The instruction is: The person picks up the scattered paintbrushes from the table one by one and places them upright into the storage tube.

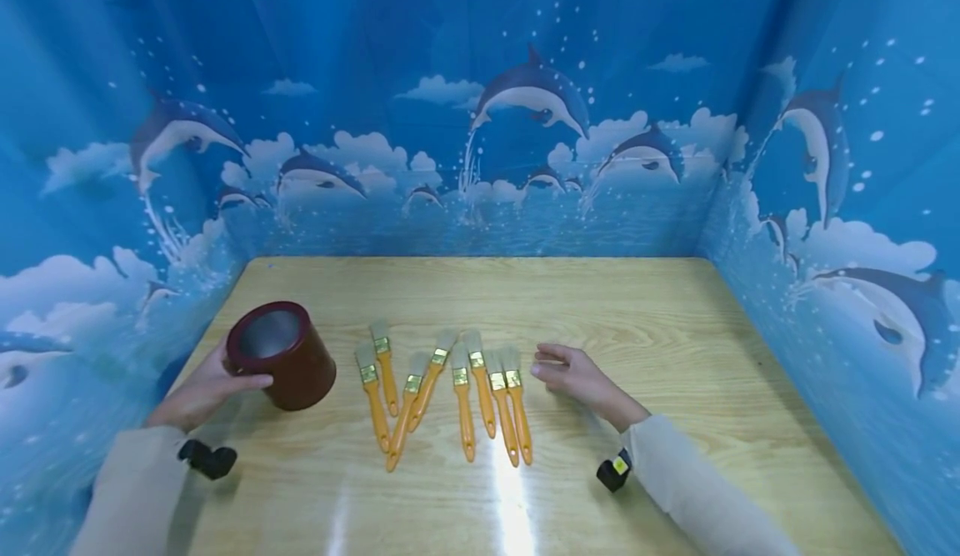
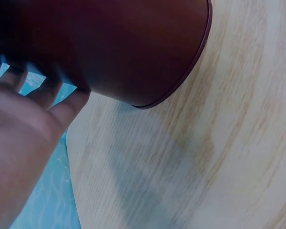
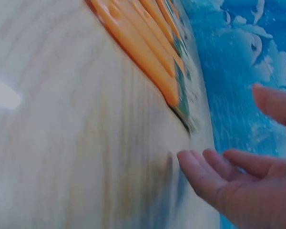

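My left hand (image 1: 197, 391) grips a dark brown-red cylindrical pot (image 1: 303, 373) by its left side, the thumb across its near wall. Its grey inside shows at the open mouth, and the pot leans a little to the left. From the left wrist, the fingers (image 2: 69, 107) curl along the pot's wall. Several flat paintbrushes (image 1: 522, 414) with orange handles lie spread on the table, bristles away from me. Just right of the rightmost brushes is my right hand (image 1: 583, 383), fingers loosely bent and holding nothing. In the right wrist view its fingertips are apart from the nearest brush (image 3: 148, 67).
The wood-grain table (image 1: 637, 314) fills the space under both hands. Blue curtains (image 1: 420, 56) printed with dolphins and clouds stand along its back and both sides. A small black camera (image 1: 208, 459) sits on the left wrist, another (image 1: 613, 474) on the right.
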The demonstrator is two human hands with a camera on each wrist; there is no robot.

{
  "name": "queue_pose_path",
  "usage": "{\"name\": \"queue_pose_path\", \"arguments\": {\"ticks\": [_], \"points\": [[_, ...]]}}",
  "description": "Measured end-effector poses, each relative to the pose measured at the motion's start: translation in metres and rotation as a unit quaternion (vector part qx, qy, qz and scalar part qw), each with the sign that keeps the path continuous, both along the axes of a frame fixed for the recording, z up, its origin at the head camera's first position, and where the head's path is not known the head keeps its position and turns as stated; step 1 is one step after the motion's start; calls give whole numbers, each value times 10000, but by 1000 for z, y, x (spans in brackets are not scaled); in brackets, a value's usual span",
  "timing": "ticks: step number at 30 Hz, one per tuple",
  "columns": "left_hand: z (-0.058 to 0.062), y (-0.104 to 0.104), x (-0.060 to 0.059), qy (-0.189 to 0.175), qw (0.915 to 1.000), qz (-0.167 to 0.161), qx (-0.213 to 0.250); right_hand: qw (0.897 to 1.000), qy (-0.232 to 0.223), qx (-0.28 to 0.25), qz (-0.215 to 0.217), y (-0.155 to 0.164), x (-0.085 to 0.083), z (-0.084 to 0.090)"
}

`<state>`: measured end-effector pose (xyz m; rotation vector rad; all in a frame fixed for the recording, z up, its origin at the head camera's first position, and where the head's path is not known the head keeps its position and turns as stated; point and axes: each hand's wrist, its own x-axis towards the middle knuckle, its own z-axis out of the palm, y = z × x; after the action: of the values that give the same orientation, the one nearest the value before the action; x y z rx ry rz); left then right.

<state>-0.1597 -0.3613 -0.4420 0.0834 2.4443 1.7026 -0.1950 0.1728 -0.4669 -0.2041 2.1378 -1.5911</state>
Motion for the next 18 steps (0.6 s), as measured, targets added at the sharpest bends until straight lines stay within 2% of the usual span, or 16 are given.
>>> {"name": "queue_pose_path", "arguments": {"ticks": [5,10,13,18], "points": [[-1,0,-2,155,9999,-57,49,9990,-58,131,-415,-13,3,-5],[0,0,-4,-13,9997,53,-225,9938,191,709,-835,-29,5,-11],[-1,1,-5,-180,9989,166,-405,9896,385,1035,-919,-38,7,-13],[-2,1,-5,-214,9982,216,-516,9824,594,1475,-978,-47,8,-13]]}}
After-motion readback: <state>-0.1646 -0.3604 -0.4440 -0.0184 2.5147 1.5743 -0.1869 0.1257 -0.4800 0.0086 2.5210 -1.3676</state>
